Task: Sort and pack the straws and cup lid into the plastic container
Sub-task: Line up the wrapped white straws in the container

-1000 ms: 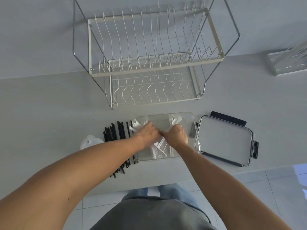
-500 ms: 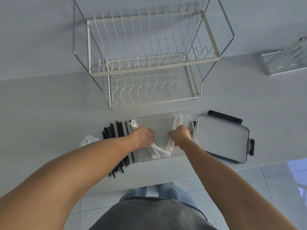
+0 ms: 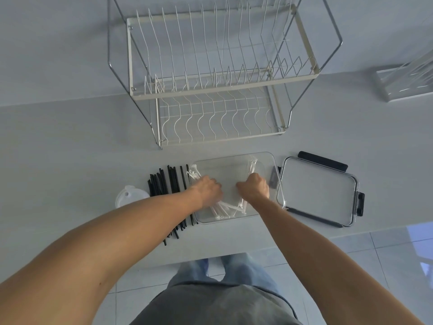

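Left hand (image 3: 207, 191): fingers curled down on a bundle of white straws (image 3: 220, 208) at the left side of the plastic container (image 3: 267, 160).
Right hand (image 3: 254, 190): fisted around another white bundle at the right side.
White straws' axis: near-to-far, bundles meeting at the near end.
Black straws (image 3: 164, 184): on the counter, left of the container, same axis.
Cup lid (image 3: 127, 198): beside them, further left.
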